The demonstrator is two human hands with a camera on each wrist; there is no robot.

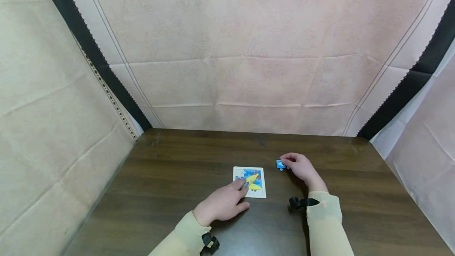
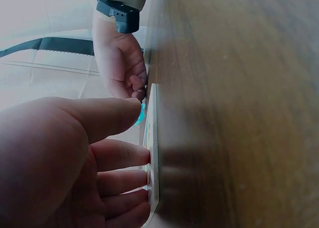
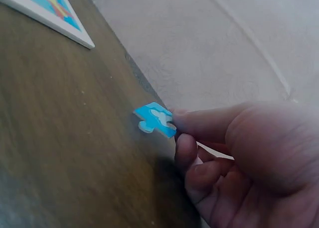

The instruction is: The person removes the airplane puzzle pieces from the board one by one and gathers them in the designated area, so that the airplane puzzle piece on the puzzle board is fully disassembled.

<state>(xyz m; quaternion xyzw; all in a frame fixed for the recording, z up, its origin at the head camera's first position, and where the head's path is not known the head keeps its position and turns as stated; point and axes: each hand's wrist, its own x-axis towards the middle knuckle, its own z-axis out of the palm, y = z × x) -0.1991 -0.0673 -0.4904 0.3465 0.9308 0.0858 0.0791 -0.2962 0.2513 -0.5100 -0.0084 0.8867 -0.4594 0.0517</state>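
Observation:
A white-framed jigsaw puzzle board (image 1: 257, 195) lies flat on the table, showing a yellow airplane (image 1: 254, 187) against blue sky. A pale patch shows at its upper left corner in the head view. My left hand (image 1: 223, 202) rests its outstretched fingertips on the board's left part, covering some of the picture; the thumb is held apart from the fingers. To the right of the board, my right hand (image 1: 301, 168) pinches a small blue puzzle piece (image 3: 155, 119) between thumb and fingers. White cloud shapes mark the piece, and a rounded tab sticks out from one side.
The brown wooden table (image 1: 170, 181) reaches back to a pale cloth wall (image 1: 249, 70). More cloth hangs at the left and right, with black strips (image 1: 96, 54) along the corners. Each wrist wears a small black camera on a strap (image 1: 300, 203).

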